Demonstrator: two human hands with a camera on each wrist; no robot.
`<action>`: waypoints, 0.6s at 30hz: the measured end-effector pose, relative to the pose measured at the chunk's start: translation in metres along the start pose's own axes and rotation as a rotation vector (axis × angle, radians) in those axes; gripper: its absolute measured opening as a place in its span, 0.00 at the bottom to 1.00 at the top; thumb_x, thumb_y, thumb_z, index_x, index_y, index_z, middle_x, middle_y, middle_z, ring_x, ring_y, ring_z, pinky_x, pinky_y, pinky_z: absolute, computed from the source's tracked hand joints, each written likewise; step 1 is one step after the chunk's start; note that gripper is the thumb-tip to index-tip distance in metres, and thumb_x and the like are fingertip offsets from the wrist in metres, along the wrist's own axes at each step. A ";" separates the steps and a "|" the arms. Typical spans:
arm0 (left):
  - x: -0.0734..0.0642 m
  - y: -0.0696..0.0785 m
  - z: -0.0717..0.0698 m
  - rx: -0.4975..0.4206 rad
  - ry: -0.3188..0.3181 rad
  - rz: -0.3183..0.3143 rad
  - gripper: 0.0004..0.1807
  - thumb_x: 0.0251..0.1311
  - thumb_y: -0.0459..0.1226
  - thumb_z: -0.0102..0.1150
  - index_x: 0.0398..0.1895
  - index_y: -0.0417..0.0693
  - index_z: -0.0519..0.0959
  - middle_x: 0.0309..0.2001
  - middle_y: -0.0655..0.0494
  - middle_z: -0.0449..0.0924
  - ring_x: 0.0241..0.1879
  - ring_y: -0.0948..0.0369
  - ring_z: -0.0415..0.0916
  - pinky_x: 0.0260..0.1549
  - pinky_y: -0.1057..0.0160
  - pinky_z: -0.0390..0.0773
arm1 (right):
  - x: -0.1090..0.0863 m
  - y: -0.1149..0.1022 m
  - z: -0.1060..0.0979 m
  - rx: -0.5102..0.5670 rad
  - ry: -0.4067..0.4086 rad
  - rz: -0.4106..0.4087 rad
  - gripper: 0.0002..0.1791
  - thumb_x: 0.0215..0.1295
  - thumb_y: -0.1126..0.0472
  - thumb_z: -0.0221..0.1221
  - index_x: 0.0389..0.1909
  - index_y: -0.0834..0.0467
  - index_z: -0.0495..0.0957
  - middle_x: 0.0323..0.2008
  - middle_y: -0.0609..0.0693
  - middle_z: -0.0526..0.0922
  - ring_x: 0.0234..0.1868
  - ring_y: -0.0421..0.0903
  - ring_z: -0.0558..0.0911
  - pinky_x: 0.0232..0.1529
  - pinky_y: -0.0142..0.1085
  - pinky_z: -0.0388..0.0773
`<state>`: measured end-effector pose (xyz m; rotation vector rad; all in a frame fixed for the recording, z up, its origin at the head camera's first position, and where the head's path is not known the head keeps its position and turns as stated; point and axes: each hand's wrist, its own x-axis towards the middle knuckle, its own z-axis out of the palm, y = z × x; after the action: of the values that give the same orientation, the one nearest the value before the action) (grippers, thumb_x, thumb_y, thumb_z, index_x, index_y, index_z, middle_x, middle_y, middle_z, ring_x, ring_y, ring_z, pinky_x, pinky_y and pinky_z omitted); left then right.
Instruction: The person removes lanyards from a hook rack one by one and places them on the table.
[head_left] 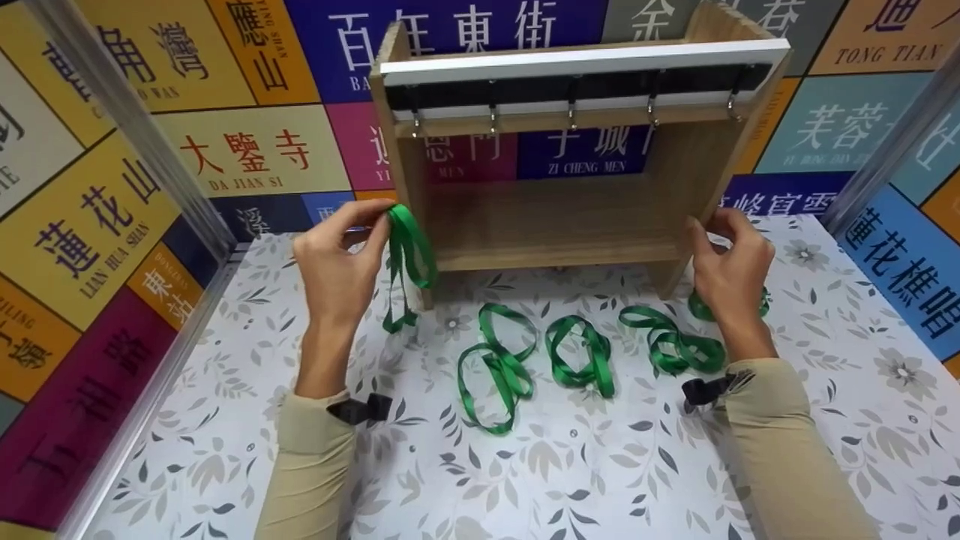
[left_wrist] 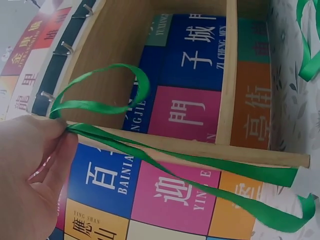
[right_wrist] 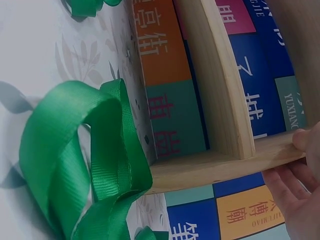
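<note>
My left hand (head_left: 341, 262) pinches a looped green ribbon lanyard (left_wrist: 105, 107) between thumb and fingertips, beside the left side panel of a wooden rack (head_left: 555, 221). The rest of that ribbon hangs down toward the table. With thumb and fingers my right hand (right_wrist: 302, 175) grips the edge of the rack's right side panel (right_wrist: 220, 170). Across the rack's top front runs a white and black strip (head_left: 525, 94) with several small metal hooks (head_left: 493, 120), none carrying a ribbon.
Several green ribbon lanyards lie coiled on the leaf-patterned tabletop (head_left: 585, 465): one left of centre (head_left: 496, 375), one in the middle (head_left: 580, 356), one farther right (head_left: 675, 345), another partly behind my right wrist (head_left: 701, 306). A wall with coloured sign panels (head_left: 262, 150) stands behind.
</note>
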<state>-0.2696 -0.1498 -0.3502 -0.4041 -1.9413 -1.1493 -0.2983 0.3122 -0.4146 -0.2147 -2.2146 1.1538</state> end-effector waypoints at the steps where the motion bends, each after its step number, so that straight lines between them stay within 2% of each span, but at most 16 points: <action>1: 0.000 0.000 0.000 0.011 -0.012 -0.005 0.07 0.72 0.35 0.70 0.48 0.48 0.93 0.44 0.56 0.94 0.42 0.63 0.92 0.45 0.70 0.90 | 0.000 0.000 0.000 -0.003 0.001 0.001 0.24 0.79 0.44 0.63 0.65 0.55 0.83 0.62 0.51 0.89 0.66 0.47 0.86 0.67 0.44 0.85; 6: 0.000 0.001 -0.006 0.003 -0.114 -0.030 0.07 0.71 0.34 0.72 0.48 0.50 0.94 0.45 0.57 0.94 0.43 0.62 0.92 0.45 0.72 0.89 | 0.000 0.001 -0.001 -0.015 0.003 0.011 0.23 0.79 0.44 0.63 0.65 0.54 0.83 0.63 0.50 0.89 0.66 0.46 0.86 0.67 0.42 0.85; 13: 0.004 0.006 -0.026 -0.092 -0.392 -0.078 0.10 0.68 0.33 0.74 0.47 0.56 0.95 0.45 0.60 0.94 0.46 0.63 0.91 0.47 0.67 0.91 | 0.000 0.001 -0.001 -0.018 0.008 0.016 0.24 0.79 0.44 0.62 0.65 0.54 0.83 0.62 0.50 0.89 0.66 0.46 0.86 0.67 0.43 0.85; 15: 0.006 0.006 -0.032 -0.069 -0.475 -0.098 0.10 0.68 0.33 0.74 0.47 0.57 0.95 0.45 0.61 0.94 0.46 0.63 0.90 0.48 0.65 0.91 | 0.000 0.000 -0.001 -0.018 0.007 0.015 0.24 0.79 0.43 0.62 0.66 0.53 0.83 0.63 0.50 0.88 0.66 0.46 0.86 0.67 0.42 0.85; 18: 0.008 0.002 -0.037 0.026 -0.605 -0.140 0.09 0.68 0.32 0.74 0.46 0.54 0.95 0.44 0.59 0.94 0.45 0.61 0.90 0.49 0.60 0.92 | 0.000 0.000 -0.003 -0.018 0.014 0.002 0.25 0.79 0.43 0.63 0.66 0.53 0.83 0.62 0.50 0.89 0.65 0.46 0.86 0.66 0.41 0.86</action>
<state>-0.2547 -0.1811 -0.3339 -0.6687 -2.5358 -1.1767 -0.2967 0.3137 -0.4133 -0.2317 -2.2135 1.1302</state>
